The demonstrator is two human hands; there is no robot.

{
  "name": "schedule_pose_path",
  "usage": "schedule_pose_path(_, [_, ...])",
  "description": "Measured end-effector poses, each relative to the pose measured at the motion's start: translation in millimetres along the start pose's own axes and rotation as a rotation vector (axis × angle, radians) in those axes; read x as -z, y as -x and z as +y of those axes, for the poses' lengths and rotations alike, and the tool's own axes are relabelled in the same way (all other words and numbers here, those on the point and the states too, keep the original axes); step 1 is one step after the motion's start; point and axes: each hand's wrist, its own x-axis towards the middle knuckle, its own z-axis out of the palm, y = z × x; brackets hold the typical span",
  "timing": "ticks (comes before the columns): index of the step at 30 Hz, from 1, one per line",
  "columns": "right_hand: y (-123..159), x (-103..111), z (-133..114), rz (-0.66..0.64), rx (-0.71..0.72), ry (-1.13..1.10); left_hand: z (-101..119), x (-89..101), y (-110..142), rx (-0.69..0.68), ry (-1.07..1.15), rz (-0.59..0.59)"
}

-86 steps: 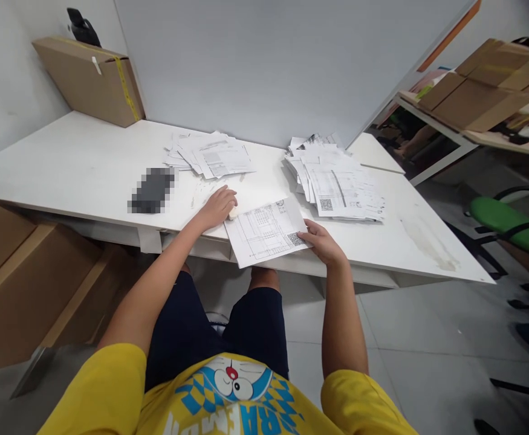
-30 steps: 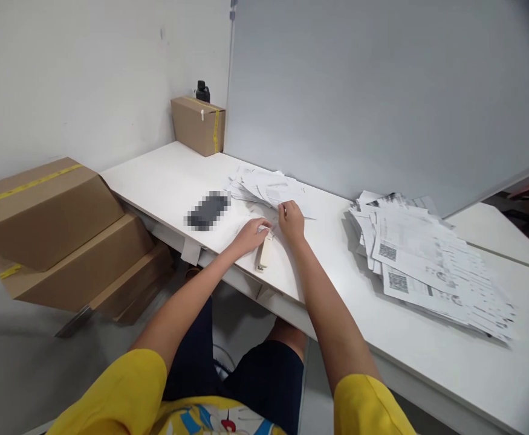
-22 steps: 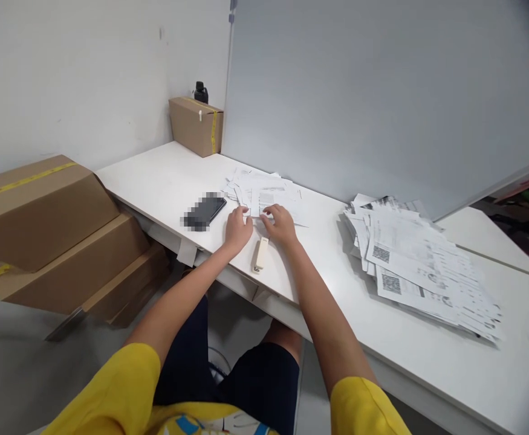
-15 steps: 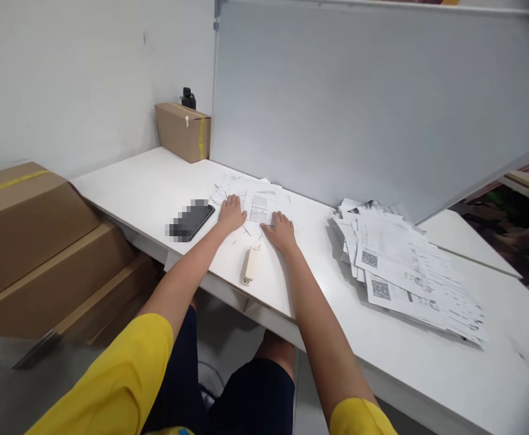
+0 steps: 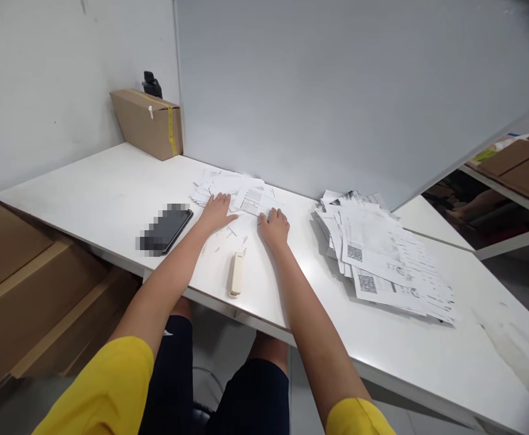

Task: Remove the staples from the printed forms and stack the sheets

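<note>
My left hand [image 5: 217, 211] lies flat over the left part of some loose papers, its thumb stretched out to the right. A printed sheet [image 5: 254, 199] lies at an angle on the white table between my hands. At its lower right corner rests my right hand [image 5: 275, 228], thumb apart from slightly bent fingers; no firm grip shows. More loose papers [image 5: 228, 179] spread behind my left hand. Nearer to me, a cream stapler [image 5: 237, 275] lies below the gap between my hands, with small paper scraps [image 5: 221, 237] just beyond it.
A black phone [image 5: 177, 231], partly blurred out, lies left of my left forearm. To the right is a thick, uneven pile of printed papers [image 5: 382, 248]. A taped cardboard box [image 5: 149, 124] stands in the back left corner against the grey partition [image 5: 314, 90]. More boxes [image 5: 32, 290] stand left.
The printed sheet has turned from nearly straight to slanted. My right hand's fingers are more bent at its corner. The view has shifted, so most things appear further left.
</note>
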Motion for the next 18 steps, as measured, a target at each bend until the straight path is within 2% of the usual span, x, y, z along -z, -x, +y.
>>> schedule_pose_path(7, [2, 6, -4, -0.1, 0.071, 0.014, 17, 7.6, -4, -0.194, -0.014, 0.066])
schedule_pose_path(13, [2, 6, -6, -0.096, 0.073, 0.041, 27, 5.0, -4, -0.234, -0.055, 0.128])
schedule_pose_path(18, [0, 5, -5, -0.072, 0.064, 0.024, 27, -2.7, -12, -0.228, -0.004, 0.108])
